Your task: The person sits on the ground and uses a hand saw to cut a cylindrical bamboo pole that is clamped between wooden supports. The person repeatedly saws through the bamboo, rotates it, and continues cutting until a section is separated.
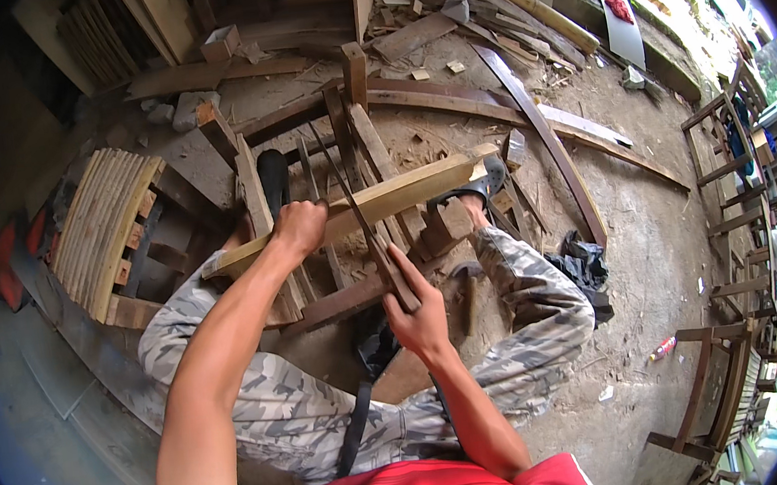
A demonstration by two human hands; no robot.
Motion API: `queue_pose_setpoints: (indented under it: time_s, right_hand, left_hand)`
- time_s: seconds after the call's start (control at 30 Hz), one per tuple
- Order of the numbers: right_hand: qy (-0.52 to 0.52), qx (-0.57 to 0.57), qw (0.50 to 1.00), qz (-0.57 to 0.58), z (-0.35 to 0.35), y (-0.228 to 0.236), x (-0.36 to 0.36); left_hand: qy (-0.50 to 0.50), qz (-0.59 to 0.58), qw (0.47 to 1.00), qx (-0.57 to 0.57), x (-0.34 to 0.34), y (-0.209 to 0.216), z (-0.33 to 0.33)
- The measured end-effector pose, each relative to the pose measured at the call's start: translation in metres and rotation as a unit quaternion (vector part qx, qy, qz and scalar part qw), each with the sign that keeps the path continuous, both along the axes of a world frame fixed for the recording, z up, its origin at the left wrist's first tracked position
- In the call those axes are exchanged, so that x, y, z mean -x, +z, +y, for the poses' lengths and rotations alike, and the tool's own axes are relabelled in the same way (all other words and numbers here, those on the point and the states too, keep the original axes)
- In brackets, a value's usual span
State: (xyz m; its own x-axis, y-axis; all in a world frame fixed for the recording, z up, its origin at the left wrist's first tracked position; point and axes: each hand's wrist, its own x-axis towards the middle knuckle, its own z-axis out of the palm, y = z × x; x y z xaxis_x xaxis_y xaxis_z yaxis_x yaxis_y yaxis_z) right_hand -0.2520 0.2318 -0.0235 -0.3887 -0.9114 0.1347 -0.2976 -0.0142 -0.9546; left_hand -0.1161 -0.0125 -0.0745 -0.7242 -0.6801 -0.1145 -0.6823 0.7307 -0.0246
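A pale wooden board [402,188] lies slanting across a wooden frame [369,145] between my legs. My left hand [300,228] is closed over the board's left part and presses it down. In my right hand [417,313] is a handsaw [359,217], gripped at its near end with the index finger stretched along its side. The saw's thin blade appears almost edge-on and crosses the board just right of my left hand. How deep its teeth sit in the wood, I cannot tell. My sandalled foot [492,178] is beside the board's right end.
A slatted wooden piece [108,229] stands at the left. Long dark planks [544,141] lie on the floor ahead and to the right. Scrap wood [479,20] is heaped at the back. Wooden chair frames [735,206] line the right side, and a black plastic bag [580,265] lies by my right knee.
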Motion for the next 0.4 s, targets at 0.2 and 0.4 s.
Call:
queue_pose_setpoints:
  time_s: [0.2, 0.4]
  right_hand:
    - [0.001, -0.038, 0.999, 0.015, 0.065, 0.023, -0.001]
    - [-0.01, -0.042, 0.997, -0.062, -0.032, -0.015, 0.0]
  left_hand:
    - [0.008, 0.009, 0.999, -0.049, 0.005, -0.004, -0.024]
    - [-0.01, 0.007, 0.998, -0.061, 0.002, -0.002, -0.032]
